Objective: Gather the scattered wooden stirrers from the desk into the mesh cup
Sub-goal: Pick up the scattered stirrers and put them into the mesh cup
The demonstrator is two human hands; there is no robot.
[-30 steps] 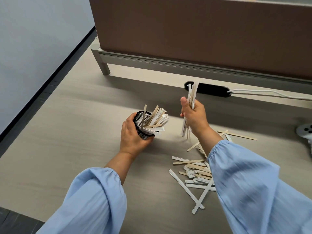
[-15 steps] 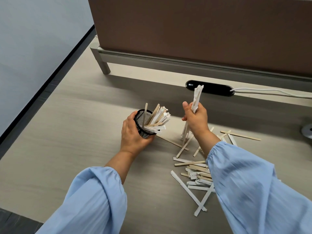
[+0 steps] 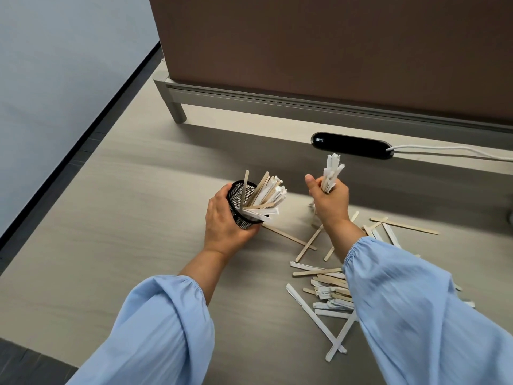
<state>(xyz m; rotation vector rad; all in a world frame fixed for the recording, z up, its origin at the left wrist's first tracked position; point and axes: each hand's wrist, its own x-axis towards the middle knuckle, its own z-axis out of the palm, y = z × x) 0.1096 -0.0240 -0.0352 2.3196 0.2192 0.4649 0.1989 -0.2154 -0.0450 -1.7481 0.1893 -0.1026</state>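
Observation:
My left hand (image 3: 224,220) grips the black mesh cup (image 3: 240,200), which is tilted to the right and holds several stirrers (image 3: 265,194), some bare wood and some in white paper. My right hand (image 3: 330,202) is closed around an upright bundle of paper-wrapped stirrers (image 3: 331,173), a short way right of the cup's mouth. More scattered stirrers (image 3: 324,290) lie loose on the desk (image 3: 116,245) below and right of my right hand, partly hidden by my blue sleeve.
A brown partition panel (image 3: 333,51) on a grey rail closes off the back of the desk. A black oval cable port (image 3: 352,144) with a white cable (image 3: 455,150) sits in front of the rail. The desk's left edge borders dark floor and a pale wall.
My right hand lowered the bundle until its bottom ends met the desk. A few bare stirrers now lie loose between the cup and that hand. The cup has barely moved.

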